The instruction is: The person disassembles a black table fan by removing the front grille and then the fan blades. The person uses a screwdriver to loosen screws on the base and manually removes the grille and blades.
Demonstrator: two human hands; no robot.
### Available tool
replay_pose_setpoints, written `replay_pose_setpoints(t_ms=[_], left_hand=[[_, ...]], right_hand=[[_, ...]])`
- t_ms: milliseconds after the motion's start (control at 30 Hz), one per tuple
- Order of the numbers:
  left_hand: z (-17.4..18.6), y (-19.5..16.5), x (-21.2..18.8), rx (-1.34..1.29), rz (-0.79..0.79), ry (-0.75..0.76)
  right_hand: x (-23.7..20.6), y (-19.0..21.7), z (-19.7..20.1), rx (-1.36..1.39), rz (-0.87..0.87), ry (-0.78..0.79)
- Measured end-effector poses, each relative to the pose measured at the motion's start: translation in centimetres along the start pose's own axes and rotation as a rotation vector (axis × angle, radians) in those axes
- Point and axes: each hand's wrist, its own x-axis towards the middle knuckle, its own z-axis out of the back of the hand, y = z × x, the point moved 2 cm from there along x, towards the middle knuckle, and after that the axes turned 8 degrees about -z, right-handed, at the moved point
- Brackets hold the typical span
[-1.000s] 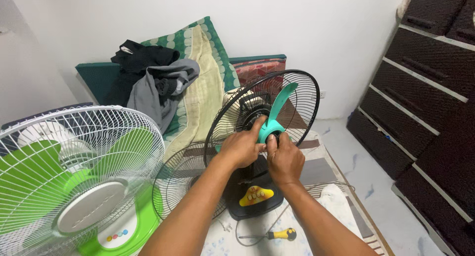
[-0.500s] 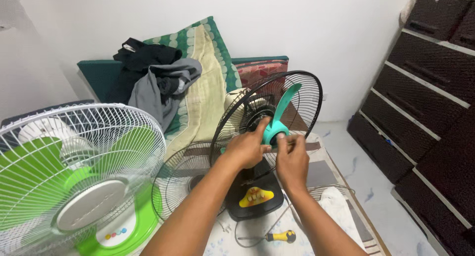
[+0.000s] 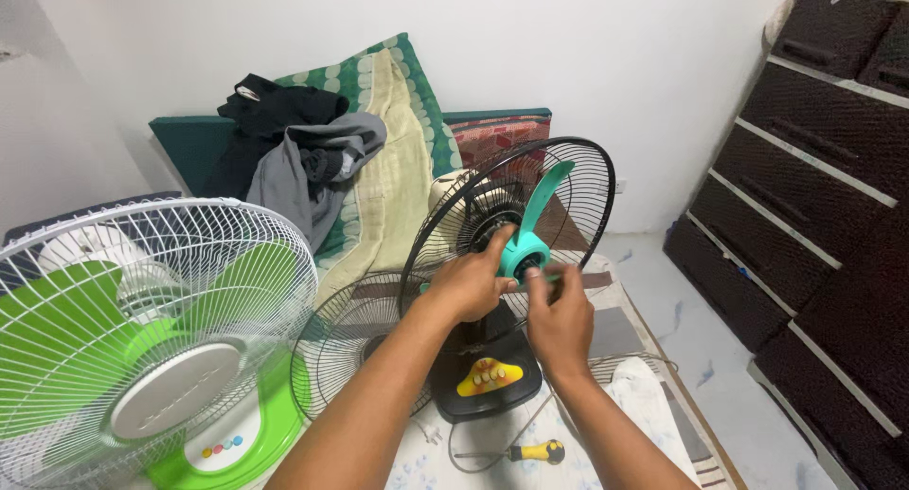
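In the head view, the teal fan blade (image 3: 526, 244) is held at its hub in front of the black rear grille (image 3: 511, 225), presumably so it stays steady on the motor shaft. The hub is gripped by the left hand (image 3: 471, 284); its front is pinched by the right hand (image 3: 559, 315), both forearms extended forward

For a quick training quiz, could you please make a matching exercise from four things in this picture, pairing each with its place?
Things:
1. fan blade
2. screwdriver
3. green fan
4. drawers

Places:
A. far right, against the wall
B. on the floor, near the black fan's base
C. far left, behind a white grille
D. between the left hand and right hand

Pairs: 1-D, 2-B, 3-C, 4-A
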Motion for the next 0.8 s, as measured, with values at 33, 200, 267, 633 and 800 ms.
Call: replay_pose_setpoints(t_ms=[33,200,267,633,800], left_hand=[[-0.1,0.1,0.1,0.001,-0.012,-0.006],[-0.3,0.7,0.4,0.01,-0.006,-0.01],[-0.2,0.9,0.4,0.014,0.005,0.0],[-0.1,1.3,0.2,0.013,0.023,0.024],[-0.1,1.4,0.2,0.0,0.008,0.009]], right_hand=[[-0.2,0.3,0.1,0.047,0.089,-0.027],[-0.1,1.2,0.2,0.021,0.328,-0.053],[0.4,1.1,0.1,-0.049,0.279,-0.047],[-0.1,0.7,0.3,0.069,0.291,-0.018],[0.6,0.5,0.2,-0.093,0.111,0.066]])
